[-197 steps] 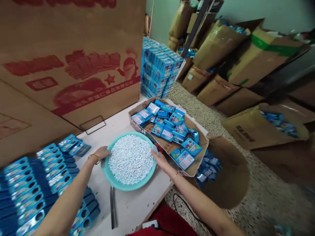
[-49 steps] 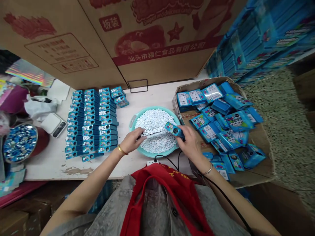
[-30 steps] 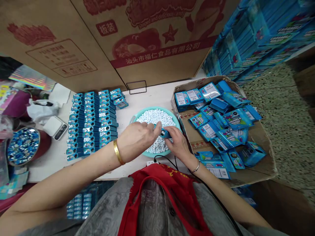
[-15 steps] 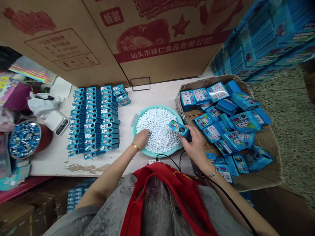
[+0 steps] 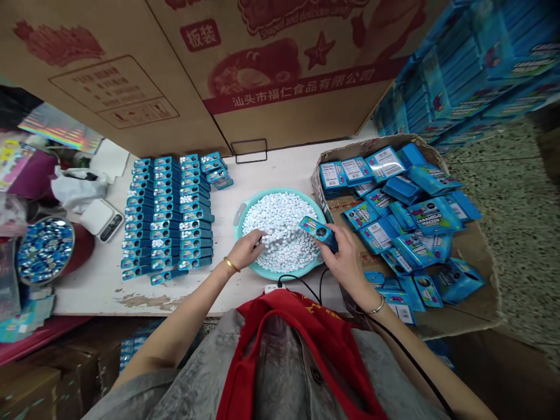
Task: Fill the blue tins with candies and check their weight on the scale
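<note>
A turquoise basin [image 5: 238, 237] is heaped with small white candies [image 5: 284, 207]. My left hand [image 5: 247, 248] is closed at the basin's left side, its fingertips among the candies. A raised clump of candies lies just right of those fingertips; whatever the fingers pinch is hidden. My right hand [image 5: 345, 255] grips a small blue candy box [image 5: 318, 229] over the basin's right side. The box is tilted, its top with a dark round hole facing up and toward the candies.
Rows of blue boxes [image 5: 166, 216] stand at left, some with white candies showing in their holes. A carton [image 5: 472, 315] of loose blue boxes is at right. Beyond are large cardboard cartons [image 5: 280, 125], a scale [image 5: 102, 220] and a tub of shiny pieces [image 5: 46, 248]. A black cable [image 5: 306, 284] runs in front.
My left hand has drawn back slightly to the left and up, and a clump of candies has risen beside its fingertips. The right hand and its box stay almost still.
</note>
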Tool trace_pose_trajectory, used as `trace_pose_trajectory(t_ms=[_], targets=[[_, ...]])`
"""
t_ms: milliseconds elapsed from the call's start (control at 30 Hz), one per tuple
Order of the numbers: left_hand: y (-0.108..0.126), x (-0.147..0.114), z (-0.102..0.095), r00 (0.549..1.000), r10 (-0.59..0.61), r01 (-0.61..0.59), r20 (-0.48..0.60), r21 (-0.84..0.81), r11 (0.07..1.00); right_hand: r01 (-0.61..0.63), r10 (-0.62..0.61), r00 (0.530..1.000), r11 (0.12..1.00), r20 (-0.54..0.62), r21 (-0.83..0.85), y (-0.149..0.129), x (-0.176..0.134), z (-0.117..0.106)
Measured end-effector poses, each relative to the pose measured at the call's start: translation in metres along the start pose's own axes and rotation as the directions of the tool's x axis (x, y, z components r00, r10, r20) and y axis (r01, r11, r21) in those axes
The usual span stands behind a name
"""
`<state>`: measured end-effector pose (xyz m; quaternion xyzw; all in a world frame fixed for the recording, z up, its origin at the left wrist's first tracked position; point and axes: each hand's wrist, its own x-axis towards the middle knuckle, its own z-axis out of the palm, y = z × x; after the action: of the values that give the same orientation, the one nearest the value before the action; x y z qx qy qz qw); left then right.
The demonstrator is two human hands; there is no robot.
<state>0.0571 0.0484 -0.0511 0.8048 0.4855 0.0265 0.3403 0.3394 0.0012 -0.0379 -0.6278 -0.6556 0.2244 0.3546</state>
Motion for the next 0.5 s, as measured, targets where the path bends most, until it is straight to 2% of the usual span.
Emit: trace_pose_trajectory(t_ms=[167,233,300,400,500], targets=[[0.031,-0.008,-0.055,0.985,0.161,-0.162,-0.058,-0.002,0.987,0.060,-0.058,0.997,0.997,0.050,-0.041,-0.003,0.003,0.003],[0.046,-0.006,-0.075,0.975,0.219,-0.217,-0.022,0.064,0.974,0.086,-0.083,0.994,0.995,0.065,-0.041,-0.007,0.005,0.006],[0.063,-0.001,-0.093,0.965,0.255,-0.262,0.063,0.169,0.950,0.119,-0.117,0.990,0.992,0.073,-0.027,-0.012,0.006,0.008],[0.096,0.004,-0.113,0.957,0.211,-0.273,0.200,0.373,0.887,0.161,-0.159,0.984,0.987,0.085,-0.018,-0.019,0.007,0.012],[0.135,0.006,-0.125,0.961,0.109,-0.238,0.253,0.561,0.793,0.174,-0.171,0.980,0.985,0.102,-0.017,-0.025,0.005,0.016]])
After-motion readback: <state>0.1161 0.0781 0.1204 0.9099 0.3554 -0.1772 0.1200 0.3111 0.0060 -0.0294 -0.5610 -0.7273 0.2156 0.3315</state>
